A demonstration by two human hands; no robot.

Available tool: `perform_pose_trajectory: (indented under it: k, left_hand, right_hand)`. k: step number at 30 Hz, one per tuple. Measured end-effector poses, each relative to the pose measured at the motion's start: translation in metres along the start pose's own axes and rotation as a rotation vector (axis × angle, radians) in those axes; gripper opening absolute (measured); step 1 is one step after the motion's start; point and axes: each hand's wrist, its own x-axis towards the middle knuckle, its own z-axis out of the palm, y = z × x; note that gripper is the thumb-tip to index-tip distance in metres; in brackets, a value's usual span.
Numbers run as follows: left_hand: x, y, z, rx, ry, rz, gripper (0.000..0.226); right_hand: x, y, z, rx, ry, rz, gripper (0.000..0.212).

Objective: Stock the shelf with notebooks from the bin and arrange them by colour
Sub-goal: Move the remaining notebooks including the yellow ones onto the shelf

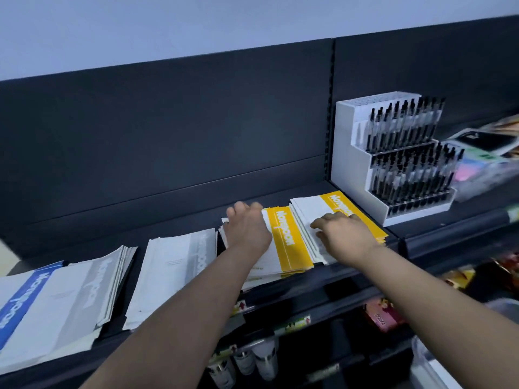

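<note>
View from above of a dark shop shelf (168, 226) with notebooks lying flat in stacks along it, and two bare arms reaching in from below. The left hand (247, 228) rests palm down on the left yellow stack (283, 242), over its white part. Its fingers (238, 207) bend down past the stack's far edge, blurred, so whether they grip it cannot be told. The right hand (346, 237) lies on the right yellow stack (334, 202), which sits just beside the first and partly overlaps its edge. Its fingers (317, 225) are spread and only slightly bent, pressing on the white cover and holding nothing. To the left of these sit two grey stacks, one nearer the middle (177, 270) and one further left (92, 290), their notebooks fanned unevenly. At the far left edge lies a blue notebook (19, 307), overlapping the grey stack beside it. Each cover has a white half and a coloured band with white lettering. To the right of the yellow stacks, touching the dark back panel (168, 122), stands a white stepped pen rack (351, 153) filled with upright black pens. Beyond it lie blurred coloured packs. On lower shelves there are small bottles (252, 360) and a pink packet (384, 318).
</note>
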Motion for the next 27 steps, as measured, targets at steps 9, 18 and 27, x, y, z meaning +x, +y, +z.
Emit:
perform_pose_trajectory:
  k: [9, 18, 27]
  left_hand:
    - [-0.040, 0.052, 0.020, 0.040, -0.079, 0.493, 0.041]
    - [-0.108, 0.149, 0.053, 0.141, -0.171, 0.917, 0.036]
    - [-0.179, 0.254, 0.131, 0.317, -0.325, 1.164, 0.036]
  right_hand:
    - [-0.117, 0.019, 0.004, -0.065, -0.038, 0.331, 0.030]
    - [-0.267, 0.073, 0.006, -0.088, -0.197, 0.717, 0.032]
    - [-0.380, 0.139, 0.050, 0.012, -0.324, 0.926, 0.031]
